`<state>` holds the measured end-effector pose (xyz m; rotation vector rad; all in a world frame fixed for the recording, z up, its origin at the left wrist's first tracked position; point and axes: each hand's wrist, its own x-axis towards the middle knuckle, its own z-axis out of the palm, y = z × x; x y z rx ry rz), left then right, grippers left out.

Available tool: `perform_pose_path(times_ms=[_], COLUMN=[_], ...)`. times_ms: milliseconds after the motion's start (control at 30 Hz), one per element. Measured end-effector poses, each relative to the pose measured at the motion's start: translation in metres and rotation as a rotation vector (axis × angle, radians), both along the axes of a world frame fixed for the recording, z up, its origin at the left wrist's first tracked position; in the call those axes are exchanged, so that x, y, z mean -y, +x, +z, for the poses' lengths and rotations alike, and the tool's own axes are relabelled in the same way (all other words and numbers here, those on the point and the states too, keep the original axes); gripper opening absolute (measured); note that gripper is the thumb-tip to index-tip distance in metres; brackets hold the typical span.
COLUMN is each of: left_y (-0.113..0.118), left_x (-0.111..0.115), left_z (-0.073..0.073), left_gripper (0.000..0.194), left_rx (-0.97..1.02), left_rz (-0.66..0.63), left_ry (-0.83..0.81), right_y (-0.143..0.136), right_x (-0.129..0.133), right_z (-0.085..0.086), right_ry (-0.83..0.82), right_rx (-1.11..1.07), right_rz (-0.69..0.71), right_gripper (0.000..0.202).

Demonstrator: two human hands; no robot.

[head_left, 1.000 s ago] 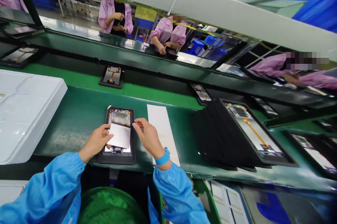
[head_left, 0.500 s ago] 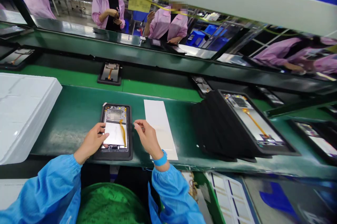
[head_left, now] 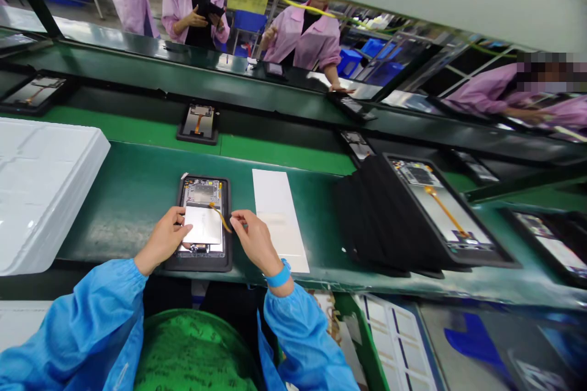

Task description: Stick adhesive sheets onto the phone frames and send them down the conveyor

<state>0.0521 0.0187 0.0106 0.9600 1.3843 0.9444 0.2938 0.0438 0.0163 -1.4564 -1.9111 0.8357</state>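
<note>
The dark green workbench runs the full width, its surface glossy. Lying directly on it, left to right: a white plastic tray; an opened tablet in a black surround, lying flat; a white sheet, slightly askew, apart from the tablet; a black stack, fanned unevenly; and a further opened unit.

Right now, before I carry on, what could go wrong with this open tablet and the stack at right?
The orange ribbon curves toward the right hand; pulled hard, it might crease or tear.

The silver plate, with the left hand at its edge, could slip and perhaps pinch the ribbon.

The black stack is uneven; a knock might shift the tablet on top.
</note>
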Motion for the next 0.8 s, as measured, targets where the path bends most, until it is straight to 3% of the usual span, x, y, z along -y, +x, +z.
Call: perform_pose_path(times_ms=[333,600,800], left_y=[0.000,-0.001,-0.001], left_x=[-0.001,0.000,0.001], left_z=[-0.004,-0.005,-0.005], left_gripper=[0.044,0.043,0.042], left_rx=[-0.019,-0.053,-0.076], left_rz=[0.015,-0.013,-0.032], left_ry=[0.002,0.019,0.031], right_y=[-0.006,-0.017,-0.022], right_x=[0.001,0.003,0.006], right_z=[0.000,-0.004,-0.008], right_ry=[0.033,0.091,0.137], right_rx=[0.054,0.160,0.256], right_rz=[0.060,0.184,0.188], right_gripper=[0.018,0.018,0.015])
